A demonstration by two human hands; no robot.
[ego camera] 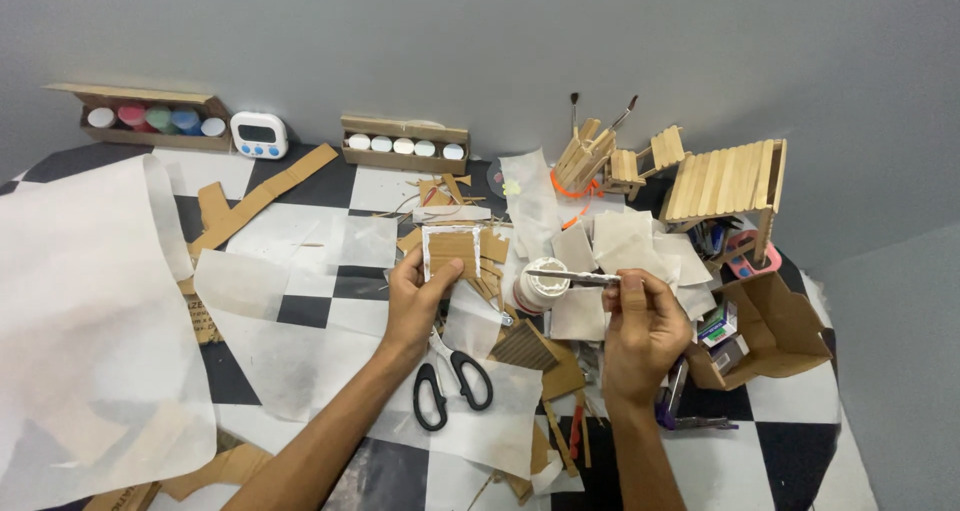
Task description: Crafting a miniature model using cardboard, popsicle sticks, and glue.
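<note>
Left hand [418,296] pinches a white-edged cardboard square [451,252]; right hand [642,323] grips what looks like a glue-smeared stick [570,276] over a white cup [541,287], mid-worktop [310,311].

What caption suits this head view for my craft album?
Left hand holds a white-edged cardboard square; right hand holds a glue-tipped stick.

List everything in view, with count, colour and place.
cardboard square: 1, brown with white edging, in left hand
stick: 1, white-coated, in right hand
glue pot: 1, white, table centre
scissors: 1, black handles, below left hand
timer: 1, white, back left
paint trays: 2, cardboard, along the wall
stick house: 1, pale wood, back right
open box: 1, brown, right
left hand: grips the square
right hand: pinches the stick
</note>
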